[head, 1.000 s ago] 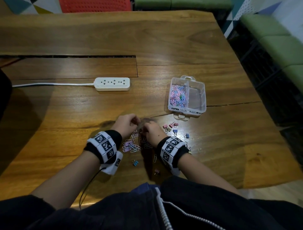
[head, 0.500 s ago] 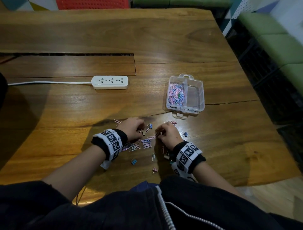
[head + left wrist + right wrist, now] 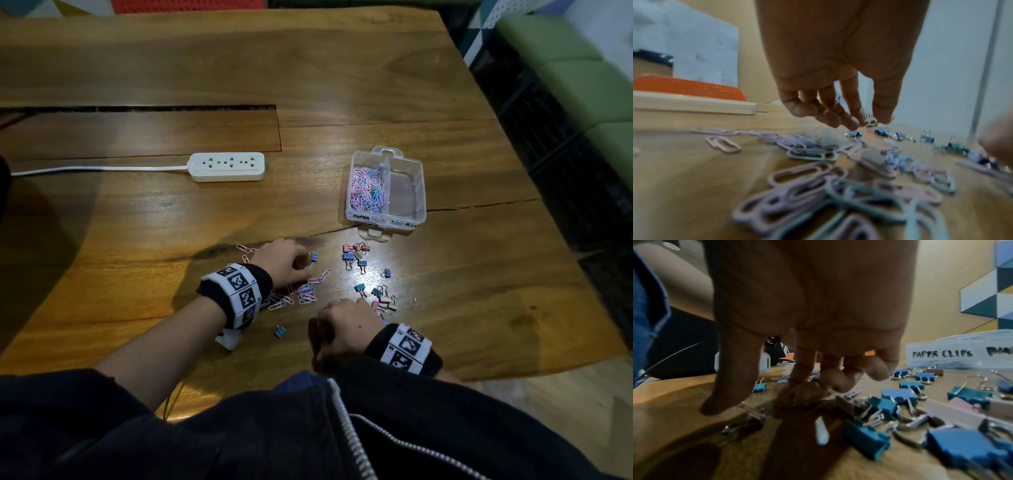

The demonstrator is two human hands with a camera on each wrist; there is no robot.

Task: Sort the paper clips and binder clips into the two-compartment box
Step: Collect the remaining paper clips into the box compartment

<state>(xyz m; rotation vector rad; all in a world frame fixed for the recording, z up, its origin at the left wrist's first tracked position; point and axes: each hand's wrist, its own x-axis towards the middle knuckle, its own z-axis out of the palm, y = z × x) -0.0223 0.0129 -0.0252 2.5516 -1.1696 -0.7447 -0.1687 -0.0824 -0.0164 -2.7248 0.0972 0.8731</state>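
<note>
Beside pastel paper clips (image 3: 306, 294) lie blue, teal and pink binder clips (image 3: 383, 298).

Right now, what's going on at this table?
A person is sorting clips into a clear two-compartment box. Its left compartment holds paper clips; the right one looks empty. Loose paper clips and binder clips are scattered on the wooden table. The left hand hovers over the paper clip pile with loosely curled fingers. The right hand has its fingertips down among the clips; whether it holds one can't be told.
</note>
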